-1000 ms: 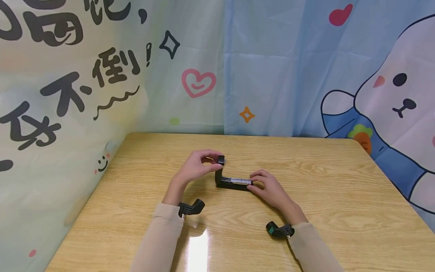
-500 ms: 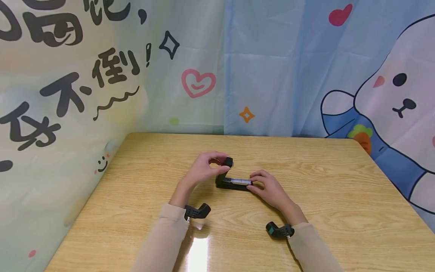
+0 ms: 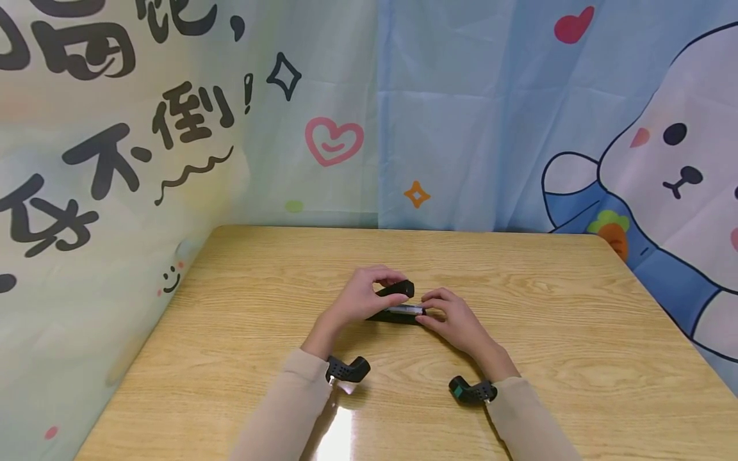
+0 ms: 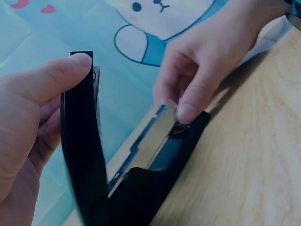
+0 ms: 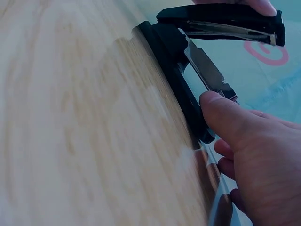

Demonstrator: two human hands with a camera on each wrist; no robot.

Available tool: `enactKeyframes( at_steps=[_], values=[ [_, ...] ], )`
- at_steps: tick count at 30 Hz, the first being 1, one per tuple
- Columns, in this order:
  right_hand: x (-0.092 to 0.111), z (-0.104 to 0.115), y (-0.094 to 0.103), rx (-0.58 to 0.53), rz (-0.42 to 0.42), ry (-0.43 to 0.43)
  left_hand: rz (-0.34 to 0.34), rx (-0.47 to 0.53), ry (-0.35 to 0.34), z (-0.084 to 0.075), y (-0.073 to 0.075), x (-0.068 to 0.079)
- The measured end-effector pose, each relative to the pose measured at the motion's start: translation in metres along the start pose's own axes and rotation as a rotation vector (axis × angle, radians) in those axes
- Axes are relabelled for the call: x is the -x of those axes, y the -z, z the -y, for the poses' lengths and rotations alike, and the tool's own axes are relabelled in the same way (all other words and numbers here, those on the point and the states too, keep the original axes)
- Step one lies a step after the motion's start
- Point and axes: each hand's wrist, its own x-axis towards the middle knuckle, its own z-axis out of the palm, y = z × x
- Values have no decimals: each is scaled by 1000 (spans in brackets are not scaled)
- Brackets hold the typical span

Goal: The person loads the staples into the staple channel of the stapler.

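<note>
A black stapler (image 3: 398, 317) rests on the table with its top arm (image 4: 77, 122) raised at an angle above the base. My left hand (image 3: 362, 296) pinches the free end of that arm between thumb and fingers. Inside lies a silver metal staple magazine (image 5: 207, 68), exposed between arm and base. My right hand (image 3: 455, 321) pinches the front end of the magazine, its thumb beside the tip of the base. In the head view the hinge end is hidden behind my left hand.
The stapler and both hands are on a wooden table (image 3: 259, 269). Behind and to the left hangs a printed cloth (image 3: 450, 115) with a cartoon animal and lettering. Each wrist wears a black camera (image 3: 348, 369).
My left hand has moved right and down, swinging the stapler's top arm from upright to a low slant over the base. My right hand has stayed at the front end.
</note>
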Motion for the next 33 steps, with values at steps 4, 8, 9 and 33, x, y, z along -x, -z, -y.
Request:
enactKeyframes(
  at_steps=[4, 8, 9, 33],
  values=[
    [0, 0, -1, 5, 1, 16, 15, -42, -6, -1, -6, 0],
    [1, 1, 0, 6, -7, 32, 40, -81, -35, 0, -11, -1],
    [1, 2, 1, 8, -9, 38, 52, -87, -45, 0, -12, -2],
    [1, 0, 0, 51, -6, 54, 128, -172, -16, 8, -30, -3]
  ],
)
